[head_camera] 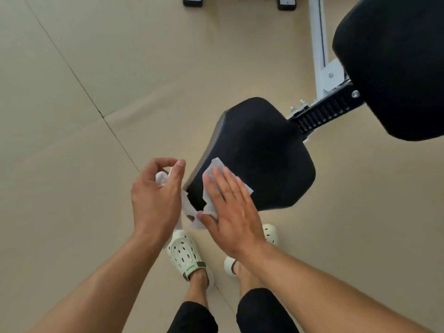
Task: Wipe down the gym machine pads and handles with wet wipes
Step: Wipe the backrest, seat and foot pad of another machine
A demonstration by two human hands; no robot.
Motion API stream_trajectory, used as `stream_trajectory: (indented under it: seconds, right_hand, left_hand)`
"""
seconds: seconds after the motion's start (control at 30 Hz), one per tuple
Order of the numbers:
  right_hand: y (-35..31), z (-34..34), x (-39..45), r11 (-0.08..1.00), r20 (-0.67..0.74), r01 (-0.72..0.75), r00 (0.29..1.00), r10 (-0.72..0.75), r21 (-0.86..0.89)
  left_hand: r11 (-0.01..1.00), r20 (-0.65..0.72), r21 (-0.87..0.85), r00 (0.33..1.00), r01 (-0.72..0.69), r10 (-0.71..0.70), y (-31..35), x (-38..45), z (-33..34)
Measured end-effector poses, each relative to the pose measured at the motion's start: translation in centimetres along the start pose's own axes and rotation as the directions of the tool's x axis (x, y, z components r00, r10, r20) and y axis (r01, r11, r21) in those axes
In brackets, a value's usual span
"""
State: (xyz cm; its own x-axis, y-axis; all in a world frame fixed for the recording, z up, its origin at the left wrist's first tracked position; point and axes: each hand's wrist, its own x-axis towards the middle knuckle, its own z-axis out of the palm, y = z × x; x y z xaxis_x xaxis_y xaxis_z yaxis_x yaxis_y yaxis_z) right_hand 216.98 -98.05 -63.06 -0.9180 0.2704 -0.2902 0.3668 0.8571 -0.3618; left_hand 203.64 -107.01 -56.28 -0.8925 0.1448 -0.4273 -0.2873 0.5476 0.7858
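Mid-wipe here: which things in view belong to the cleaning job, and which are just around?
Job:
- seat pad, being wiped
- wipe flat under right hand
- bunched wipe in left hand
- back pad, not touched now

Just around:
- white frame
- black feet
- clogs

Matt black vinyl seat pad [259, 150]; thin white paper-like wipe [212, 173].

Wipe [211, 174] on seat pad [259, 150]

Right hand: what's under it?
Under the flat right hand, a white wet wipe is pressed on the black seat pad. The wipe's middle and the pad beneath are covered.
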Motion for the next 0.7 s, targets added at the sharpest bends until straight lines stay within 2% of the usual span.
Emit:
stream_trajectory:
  seconds: [0.07, 0.17, 0.23, 0.33, 0.37, 0.43, 0.5, 0.53, 0.6, 0.67, 0.7]
  right_hand:
    - [0.6, 0.6, -2.0, 0.953, -0.038, -0.285, 0.956, 0.29, 0.099]
    - [2.7, 1.5, -4.2, 0.767, -0.02, -0.597, 0.786, 0.618, 0.236]
    - [5.5, 1.3, -4.0, 0.618, 0.05, -0.709, 0.67, 0.741, 0.338]
    - [10.6, -0.1, -1.5, 0.342, 0.182, -0.808, 0.473, 0.862, 0.48]
    - [12.1, -0.4, -0.4, 0.283, 0.195, -0.822, 0.421, 0.886, 0.494]
    - [14.1, -0.9, 1.9, 0.265, 0.166, -0.846, 0.376, 0.912, 0.463]
    - [14.8, -1.3, 4.2, 0.339, 0.105, -0.862, 0.403, 0.909, 0.376]
    - [14.6, -1.5, 5.2, 0.402, 0.075, -0.857, 0.447, 0.891, 0.323]
    - [13.3, -1.7, 6.7, 0.591, 0.031, -0.774, 0.612, 0.79, 0.226]
    - [10.9, -1.6, 6.4, 0.814, -0.009, -0.556, 0.825, 0.565, 0.168]
    - [9.4, -1.3, 5.3, 0.892, -0.028, -0.427, 0.9, 0.436, 0.147]
  left_hand:
    - [0.999, 0.058, 0.039, 0.998, -0.037, 0.035, 0.7, -0.3, 1.7]
    - [0.983, 0.12, 0.142, 0.988, -0.119, 0.102, 1.3, -0.1, 4.2]
    - [0.928, 0.165, 0.304, 0.971, -0.216, 0.172, 1.1, 0.7, 5.7]
    - [0.79, 0.204, 0.486, 0.928, -0.374, 0.313, 0.6, 1.6, 7.3]
    - [0.752, 0.203, 0.518, 0.913, -0.407, 0.355, 0.4, 1.7, 7.7]
    - [0.698, 0.196, 0.567, 0.895, -0.437, 0.401, 0.1, 1.6, 8.1]
    - [0.673, 0.198, 0.591, 0.889, -0.445, 0.413, -0.1, 1.8, 8.2]
    - [0.663, 0.204, 0.6, 0.887, -0.448, 0.414, -0.2, 1.8, 8.2]
    - [0.669, 0.202, 0.602, 0.893, -0.437, 0.402, -0.2, 1.9, 8.3]
    - [0.705, 0.165, 0.598, 0.919, -0.381, 0.358, -0.3, 2.1, 8.5]
    - [0.732, 0.128, 0.597, 0.939, -0.329, 0.318, -0.3, 2.2, 8.6]
